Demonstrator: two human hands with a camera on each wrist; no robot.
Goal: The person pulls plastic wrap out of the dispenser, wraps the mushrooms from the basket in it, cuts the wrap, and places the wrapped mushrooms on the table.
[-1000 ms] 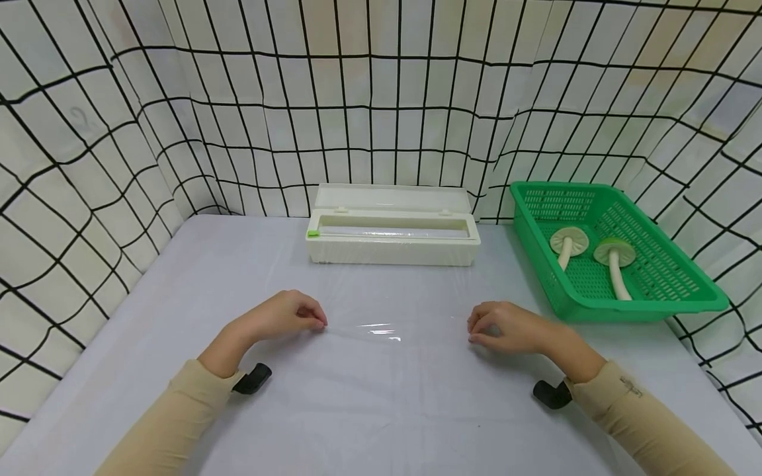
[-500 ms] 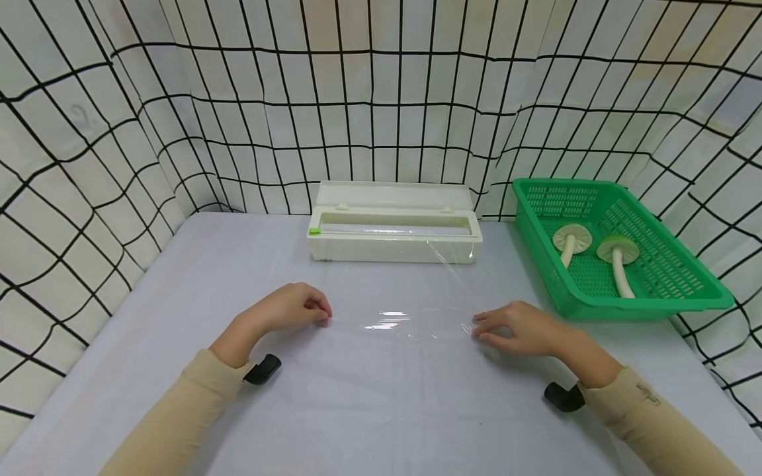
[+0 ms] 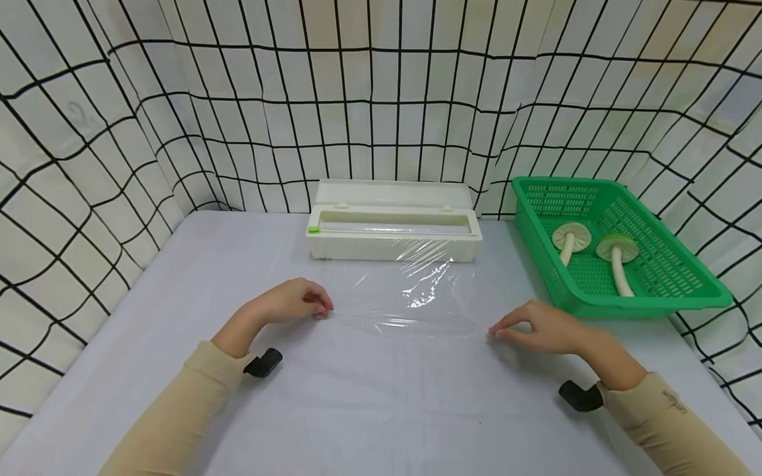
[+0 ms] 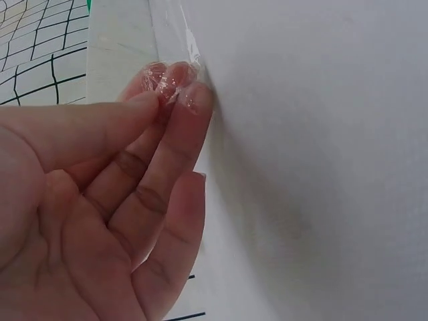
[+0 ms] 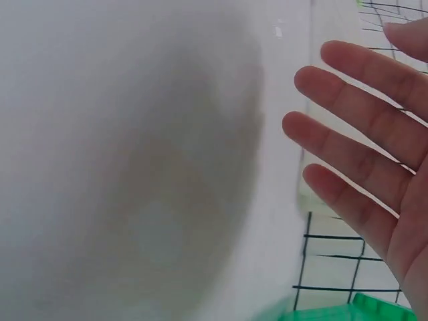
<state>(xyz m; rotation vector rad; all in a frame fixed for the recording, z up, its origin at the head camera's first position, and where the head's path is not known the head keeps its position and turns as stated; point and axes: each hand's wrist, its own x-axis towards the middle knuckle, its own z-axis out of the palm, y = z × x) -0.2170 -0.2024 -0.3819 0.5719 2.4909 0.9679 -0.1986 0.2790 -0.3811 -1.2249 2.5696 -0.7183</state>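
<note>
My left hand [image 3: 296, 301] pinches the corner of a clear sheet of cling film [image 3: 425, 287]. In the left wrist view the film [image 4: 172, 81] is bunched between thumb and fingertips. The sheet runs back to a white cling film box [image 3: 393, 248], whose lid stands raised and whose roll [image 3: 393, 228] shows in the slot. My right hand [image 3: 538, 327] is just right of the sheet's free right corner, low over the table. The right wrist view has its fingers [image 5: 354, 147] straight and spread, with nothing held.
A green basket [image 3: 643, 305] stands at the back right, with two mushrooms [image 3: 571, 238] lying in it. A bright green piece [image 3: 313, 229] sits at the box's left end. Black wire mesh [image 3: 399, 102] encloses the white table [image 3: 381, 403] at the back and sides.
My right hand has let go of the film's right corner and moved a little right. The film's right side has slackened and wrinkled towards the box. My left hand keeps its pinch, slightly further back.
</note>
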